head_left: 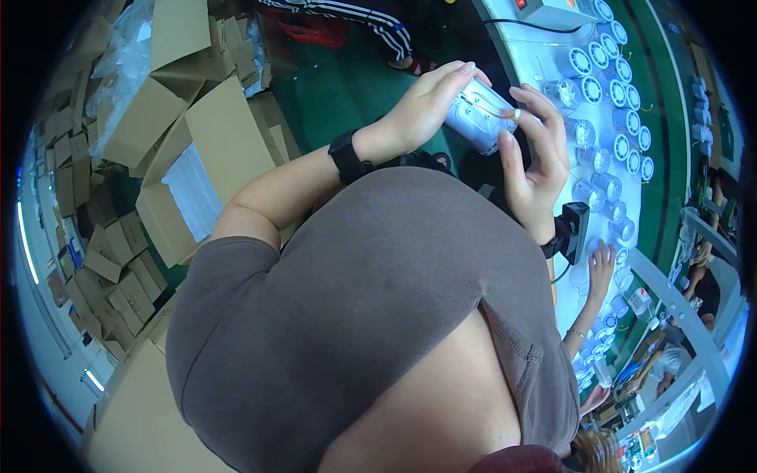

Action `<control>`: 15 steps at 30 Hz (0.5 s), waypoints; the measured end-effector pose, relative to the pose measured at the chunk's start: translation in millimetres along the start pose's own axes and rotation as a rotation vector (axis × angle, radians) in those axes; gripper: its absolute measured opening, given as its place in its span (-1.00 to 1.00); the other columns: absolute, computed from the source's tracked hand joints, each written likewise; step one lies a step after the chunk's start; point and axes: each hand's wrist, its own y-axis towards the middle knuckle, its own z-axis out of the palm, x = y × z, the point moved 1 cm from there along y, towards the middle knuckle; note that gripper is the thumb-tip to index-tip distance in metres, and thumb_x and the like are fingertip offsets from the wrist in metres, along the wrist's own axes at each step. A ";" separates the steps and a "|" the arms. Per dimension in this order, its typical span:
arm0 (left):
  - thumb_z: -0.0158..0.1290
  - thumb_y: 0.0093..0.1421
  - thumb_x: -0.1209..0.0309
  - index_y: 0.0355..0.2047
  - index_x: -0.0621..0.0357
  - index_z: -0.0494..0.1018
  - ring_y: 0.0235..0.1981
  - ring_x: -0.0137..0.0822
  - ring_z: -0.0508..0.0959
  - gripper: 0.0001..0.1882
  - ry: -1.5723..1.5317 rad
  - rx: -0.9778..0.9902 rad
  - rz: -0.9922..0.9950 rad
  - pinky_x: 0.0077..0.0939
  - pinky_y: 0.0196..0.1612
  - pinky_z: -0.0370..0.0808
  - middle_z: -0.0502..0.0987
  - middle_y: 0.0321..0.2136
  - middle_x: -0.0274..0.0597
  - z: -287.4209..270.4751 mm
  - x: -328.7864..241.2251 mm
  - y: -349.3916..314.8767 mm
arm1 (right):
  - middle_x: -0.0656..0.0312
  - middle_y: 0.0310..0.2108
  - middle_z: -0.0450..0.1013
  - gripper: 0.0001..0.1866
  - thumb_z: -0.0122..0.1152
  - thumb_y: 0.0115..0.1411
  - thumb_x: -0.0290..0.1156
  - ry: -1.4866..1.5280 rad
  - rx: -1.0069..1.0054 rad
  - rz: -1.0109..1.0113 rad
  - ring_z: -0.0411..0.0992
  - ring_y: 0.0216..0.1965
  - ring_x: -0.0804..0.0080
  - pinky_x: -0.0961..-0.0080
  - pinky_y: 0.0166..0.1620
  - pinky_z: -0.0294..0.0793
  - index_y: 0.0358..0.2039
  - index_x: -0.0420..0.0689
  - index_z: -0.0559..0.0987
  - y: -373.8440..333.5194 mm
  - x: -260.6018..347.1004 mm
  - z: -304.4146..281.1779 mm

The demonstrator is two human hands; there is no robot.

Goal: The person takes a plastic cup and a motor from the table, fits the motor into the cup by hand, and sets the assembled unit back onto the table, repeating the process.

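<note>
My left hand [422, 106] is closed around a white, rounded plastic housing [475, 118], its thumb along the top edge. A thin reddish wire [490, 112] runs over the housing's face, where small screws or holes show. At the housing's right side, my right hand [540, 150] has its fingers curled, with the wire's end at its index fingertip. A small white piece sits at that finger; whether it is a connector or something worn, I cannot make out. The right thumb is close to the housing's lower edge.
To the right, a white worktable [544, 59] bears rows of clear cups with white round fan-like parts [579, 61]. A grey box [556, 12] with a black cable stands at its far end. Another person's hand [602, 268] reaches over the table. Open cardboard boxes [225, 150] crowd the left.
</note>
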 end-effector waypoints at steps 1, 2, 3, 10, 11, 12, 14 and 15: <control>-0.46 0.21 0.21 -0.26 0.17 0.28 -0.26 -0.43 0.40 -0.63 0.015 -0.002 -0.002 -0.65 -0.19 0.33 0.37 -0.34 -0.19 -0.8 -0.6 0.7 | 0.06 -0.16 0.30 -0.56 0.21 -0.15 -0.33 0.067 0.000 0.063 0.22 -0.06 0.19 0.32 -0.01 0.16 -0.21 -0.20 0.41 0.1 -0.3 -0.2; -0.46 0.21 0.21 -0.26 0.17 0.28 -0.26 -0.43 0.40 -0.63 0.015 -0.004 -0.001 -0.65 -0.19 0.33 0.37 -0.34 -0.19 -0.8 -1.1 1.3 | 0.06 -0.16 0.30 -0.56 0.21 -0.15 -0.33 0.068 0.000 0.062 0.22 -0.06 0.19 0.32 -0.01 0.16 -0.21 -0.20 0.41 0.6 0.6 1.1; -0.44 0.20 0.21 -0.28 0.17 0.29 -0.30 -0.44 0.41 -0.64 0.040 -0.023 0.034 -0.65 -0.23 0.33 0.38 -0.37 -0.19 -0.3 -1.9 1.8 | 0.05 -0.15 0.29 -0.52 0.21 -0.15 -0.33 0.149 -0.023 0.144 0.23 -0.06 0.20 0.33 -0.01 0.16 -0.17 -0.20 0.37 1.2 1.5 3.7; -0.49 0.21 0.17 -0.23 0.14 0.29 -0.25 -0.38 0.42 -0.58 0.192 -0.022 0.104 -0.62 -0.18 0.35 0.37 -0.31 -0.18 -0.5 -7.3 4.1 | 0.03 -0.12 0.24 -0.35 0.21 -0.14 -0.27 0.287 0.140 0.477 0.25 -0.09 0.26 0.40 -0.03 0.22 -0.02 -0.18 0.21 -7.1 -0.6 12.6; -0.50 0.21 0.17 -0.22 0.14 0.29 -0.24 -0.36 0.42 -0.58 0.194 -0.016 0.110 -0.61 -0.17 0.34 0.38 -0.30 -0.17 -1.1 -7.6 4.1 | 0.04 -0.13 0.25 -0.35 0.21 -0.14 -0.27 0.287 0.135 0.472 0.26 -0.11 0.29 0.43 -0.06 0.23 -0.03 -0.18 0.22 -6.2 -0.5 12.2; -0.50 0.21 0.17 -0.21 0.14 0.29 -0.23 -0.35 0.41 -0.58 0.196 -0.010 0.116 -0.60 -0.16 0.34 0.38 -0.29 -0.16 -1.8 -7.9 4.1 | 0.04 -0.14 0.26 -0.35 0.22 -0.15 -0.27 0.287 0.129 0.466 0.27 -0.12 0.31 0.45 -0.08 0.25 -0.03 -0.19 0.23 -5.2 -0.4 11.7; -0.50 0.22 0.16 -0.20 0.14 0.29 -0.22 -0.34 0.41 -0.57 0.197 -0.003 0.122 -0.59 -0.15 0.34 0.38 -0.27 -0.15 -3.1 -7.7 4.2 | 0.05 -0.15 0.26 -0.35 0.22 -0.15 -0.27 0.286 0.123 0.461 0.28 -0.13 0.33 0.48 -0.10 0.27 -0.04 -0.19 0.24 -3.1 0.2 10.6; -0.51 0.22 0.17 -0.19 0.14 0.29 -0.21 -0.33 0.41 -0.57 0.231 -0.003 0.153 -0.58 -0.14 0.34 0.38 -0.26 -0.14 -3.9 -7.3 4.3 | 0.06 -0.15 0.27 -0.36 0.22 -0.16 -0.29 0.258 0.140 0.456 0.28 -0.14 0.34 0.49 -0.12 0.28 -0.04 -0.19 0.24 -1.8 0.8 9.7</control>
